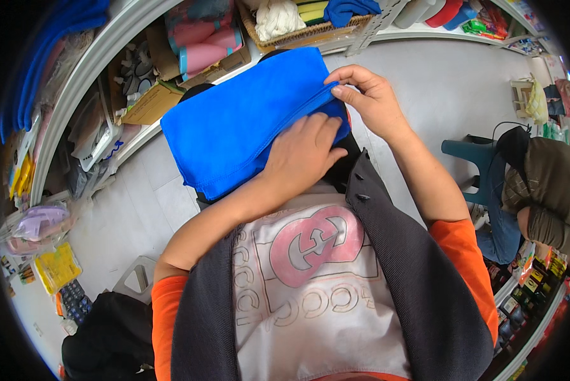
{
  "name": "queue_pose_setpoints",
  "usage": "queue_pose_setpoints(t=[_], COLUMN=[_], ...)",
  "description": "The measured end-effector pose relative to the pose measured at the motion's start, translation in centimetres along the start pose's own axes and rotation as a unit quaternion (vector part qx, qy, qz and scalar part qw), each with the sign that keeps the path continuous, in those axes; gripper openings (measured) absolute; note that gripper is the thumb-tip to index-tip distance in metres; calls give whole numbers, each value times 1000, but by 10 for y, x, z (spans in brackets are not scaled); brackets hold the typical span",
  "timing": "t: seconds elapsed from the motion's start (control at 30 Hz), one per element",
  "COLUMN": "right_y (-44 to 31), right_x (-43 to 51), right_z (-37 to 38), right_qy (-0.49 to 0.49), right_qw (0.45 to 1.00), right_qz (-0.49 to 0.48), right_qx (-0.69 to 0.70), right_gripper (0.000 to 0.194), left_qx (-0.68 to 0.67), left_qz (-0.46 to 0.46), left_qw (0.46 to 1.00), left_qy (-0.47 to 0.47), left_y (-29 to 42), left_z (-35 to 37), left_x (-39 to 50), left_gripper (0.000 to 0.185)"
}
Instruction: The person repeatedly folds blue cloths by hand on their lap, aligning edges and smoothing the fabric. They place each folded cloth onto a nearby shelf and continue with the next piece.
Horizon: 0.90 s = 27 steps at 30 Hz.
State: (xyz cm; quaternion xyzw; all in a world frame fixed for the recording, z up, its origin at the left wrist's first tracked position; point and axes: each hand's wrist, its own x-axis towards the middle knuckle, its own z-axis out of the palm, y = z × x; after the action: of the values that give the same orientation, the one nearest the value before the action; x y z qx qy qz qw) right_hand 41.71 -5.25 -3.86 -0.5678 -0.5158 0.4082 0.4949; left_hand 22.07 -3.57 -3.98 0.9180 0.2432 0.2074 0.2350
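A folded blue cloth (237, 114) with stitched edges lies across my lap, on dark legwear. At its right side my right hand (368, 95) pinches a corner of the upper layer between thumb and fingers. My left hand (304, 147) rests palm down on the near part of the cloth, fingers spread a little over the lower layer by the fold's edge. Part of the lower layer is hidden beneath that hand.
Shelving (137, 138) curves along the left and far side, holding a cardboard box (154, 102), pink bottles (208, 47) and a wicker basket (313, 31). At right a person (537, 181) is by a teal stool (471, 157). Packaged goods (528, 285) line the lower right.
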Motion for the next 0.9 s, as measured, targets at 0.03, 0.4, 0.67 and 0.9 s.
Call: queue_pose_setpoints(t=[0.03, 0.4, 0.67, 0.9], right_y=[-1, -6, -14, -28], right_x=[2, 13, 19, 21], right_z=[0, 7, 17, 20], right_qy=[2, -9, -4, -3], right_qw=[1000, 999, 1000, 997], right_qz=[8, 21, 19, 23], right_qx=[3, 22, -17, -72], right_gripper=[17, 18, 18, 21], left_qx=[5, -170, -331, -343], left_qz=[0, -152, -197, -194], left_qw=[1000, 968, 920, 915], left_qy=[3, 106, 71, 84], left_y=[-3, -19, -30, -25], left_z=[2, 2, -6, -28], left_x=[3, 4, 0, -1], left_gripper=[36, 15, 24, 22])
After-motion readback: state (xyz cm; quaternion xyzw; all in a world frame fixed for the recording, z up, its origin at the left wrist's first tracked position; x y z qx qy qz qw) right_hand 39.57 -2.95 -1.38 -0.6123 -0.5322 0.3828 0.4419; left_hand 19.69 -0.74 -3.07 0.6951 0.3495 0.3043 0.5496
